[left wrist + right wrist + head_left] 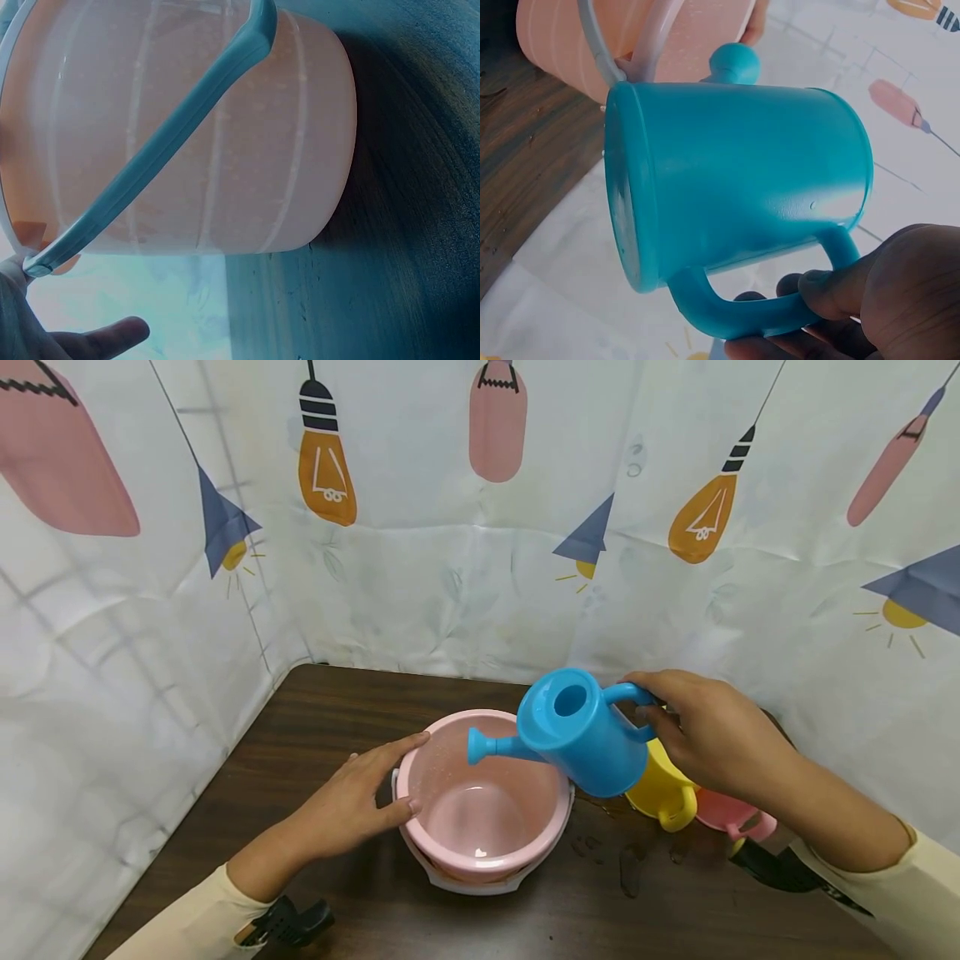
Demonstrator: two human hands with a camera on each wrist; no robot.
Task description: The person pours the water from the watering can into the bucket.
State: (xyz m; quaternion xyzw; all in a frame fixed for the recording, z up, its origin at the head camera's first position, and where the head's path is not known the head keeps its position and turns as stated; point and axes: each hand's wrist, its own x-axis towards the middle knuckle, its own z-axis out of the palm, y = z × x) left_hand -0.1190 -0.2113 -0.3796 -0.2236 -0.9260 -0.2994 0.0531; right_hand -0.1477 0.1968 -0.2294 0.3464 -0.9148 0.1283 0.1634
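In the head view, my right hand (708, 727) grips the handle of a blue watering can (581, 735), thumb and fingers curled round it. The can is tilted, and its spout reaches over the pink bucket (480, 866). No stream of water shows at the spout. My left hand (360, 793) rests against the bucket's left rim with spread fingers; one finger (120, 336) sticks out straight in the left wrist view. The bucket stands upright on the table, its pale carrying handle (165, 150) hanging down the side. In the right wrist view, the watering can (742, 180) hides part of the bucket.
To the right, beneath my right hand, stand a yellow cup (660, 789) and a pink cup (731, 814) with handles. Water drops (632, 864) lie on the dark wooden table (330, 718). A printed white cloth (450, 585) hangs behind and at the left.
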